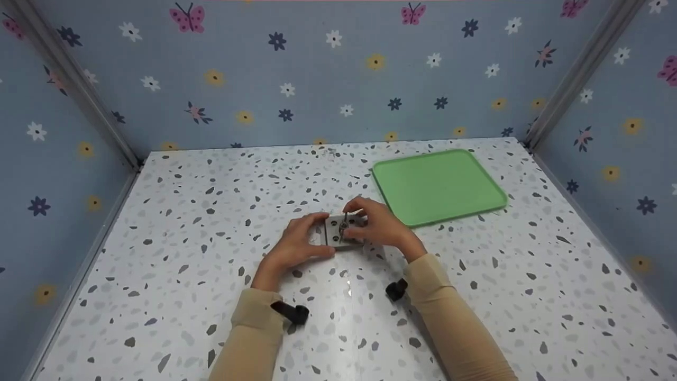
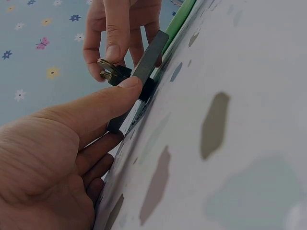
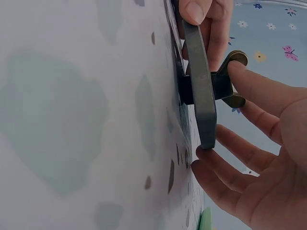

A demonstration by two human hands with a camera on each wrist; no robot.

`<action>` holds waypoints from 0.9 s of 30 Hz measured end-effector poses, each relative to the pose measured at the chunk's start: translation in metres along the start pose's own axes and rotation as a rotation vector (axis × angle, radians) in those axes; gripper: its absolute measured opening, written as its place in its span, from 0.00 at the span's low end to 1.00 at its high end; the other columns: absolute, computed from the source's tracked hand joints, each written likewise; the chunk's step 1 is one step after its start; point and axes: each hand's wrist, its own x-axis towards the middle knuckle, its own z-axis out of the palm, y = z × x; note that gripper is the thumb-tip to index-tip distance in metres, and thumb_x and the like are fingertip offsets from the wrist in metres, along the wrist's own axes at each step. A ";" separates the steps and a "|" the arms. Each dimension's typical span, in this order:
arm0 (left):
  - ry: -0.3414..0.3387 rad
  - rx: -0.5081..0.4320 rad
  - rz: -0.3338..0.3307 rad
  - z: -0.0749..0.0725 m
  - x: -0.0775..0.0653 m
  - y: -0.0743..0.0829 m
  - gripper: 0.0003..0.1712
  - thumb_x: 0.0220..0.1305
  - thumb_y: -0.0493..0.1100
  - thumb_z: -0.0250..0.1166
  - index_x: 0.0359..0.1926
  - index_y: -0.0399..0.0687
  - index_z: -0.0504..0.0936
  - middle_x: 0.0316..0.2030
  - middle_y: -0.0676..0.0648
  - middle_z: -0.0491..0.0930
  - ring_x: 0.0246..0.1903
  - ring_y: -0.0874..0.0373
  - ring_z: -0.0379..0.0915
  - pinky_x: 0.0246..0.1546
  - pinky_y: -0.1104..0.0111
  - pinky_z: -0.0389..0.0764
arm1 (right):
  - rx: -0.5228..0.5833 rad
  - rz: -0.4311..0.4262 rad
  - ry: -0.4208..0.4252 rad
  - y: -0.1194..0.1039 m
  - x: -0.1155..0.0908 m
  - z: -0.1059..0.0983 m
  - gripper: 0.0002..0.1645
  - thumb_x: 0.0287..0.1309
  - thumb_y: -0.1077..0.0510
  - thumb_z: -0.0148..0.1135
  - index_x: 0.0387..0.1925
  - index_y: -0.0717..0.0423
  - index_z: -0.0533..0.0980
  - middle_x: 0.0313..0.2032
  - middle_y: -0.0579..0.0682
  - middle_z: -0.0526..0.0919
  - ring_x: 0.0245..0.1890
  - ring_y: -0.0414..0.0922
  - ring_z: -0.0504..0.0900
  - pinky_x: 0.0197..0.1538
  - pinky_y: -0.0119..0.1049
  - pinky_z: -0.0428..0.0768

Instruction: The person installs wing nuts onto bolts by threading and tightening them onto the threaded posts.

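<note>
Between the hands is a small grey metal plate point(image 1: 332, 231) with several dark holes in its face. A wing nut point(image 3: 236, 57) with brass-coloured wings stands up from its middle, and a black part point(image 3: 185, 90) shows on the underside. My left hand point(image 1: 296, 242) grips the plate's left end, thumb at the near edge and fingers at the far edge. With thumb and index finger, my right hand point(image 1: 382, 225) pinches the wings. Its other fingers point(image 3: 225, 167) reach around the plate's end in the right wrist view.
A light green tray point(image 1: 439, 185) lies on the speckled white table point(image 1: 211, 238), back and right of the plate. Blue flower-patterned walls point(image 1: 317, 79) rise at the back and both sides. Black wrist devices point(image 1: 297, 315) stick out from both sleeves.
</note>
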 end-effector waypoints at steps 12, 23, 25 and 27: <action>-0.002 0.004 0.003 0.000 0.001 0.000 0.52 0.54 0.50 0.83 0.78 0.61 0.69 0.77 0.46 0.65 0.78 0.46 0.54 0.81 0.47 0.53 | -0.020 0.018 0.060 -0.004 0.000 0.005 0.25 0.61 0.55 0.79 0.53 0.58 0.75 0.56 0.57 0.84 0.61 0.57 0.84 0.64 0.50 0.83; -0.004 0.005 0.006 0.000 0.001 -0.001 0.53 0.54 0.51 0.83 0.79 0.61 0.69 0.77 0.46 0.65 0.78 0.46 0.54 0.81 0.46 0.52 | -0.041 0.144 0.126 -0.014 -0.001 0.012 0.25 0.59 0.50 0.81 0.44 0.56 0.73 0.46 0.52 0.84 0.42 0.46 0.84 0.44 0.41 0.81; -0.005 0.003 -0.001 0.000 0.001 -0.001 0.53 0.53 0.51 0.83 0.79 0.62 0.69 0.77 0.46 0.64 0.78 0.46 0.54 0.81 0.46 0.53 | -0.049 0.149 0.135 -0.015 -0.001 0.012 0.25 0.59 0.49 0.81 0.43 0.56 0.73 0.45 0.52 0.84 0.41 0.46 0.83 0.43 0.40 0.80; -0.005 0.001 -0.005 0.000 0.001 -0.001 0.53 0.53 0.51 0.84 0.78 0.62 0.69 0.77 0.46 0.64 0.77 0.46 0.55 0.80 0.46 0.53 | -0.059 0.153 0.142 -0.016 -0.001 0.013 0.25 0.59 0.49 0.80 0.43 0.56 0.73 0.44 0.52 0.84 0.41 0.46 0.82 0.42 0.40 0.79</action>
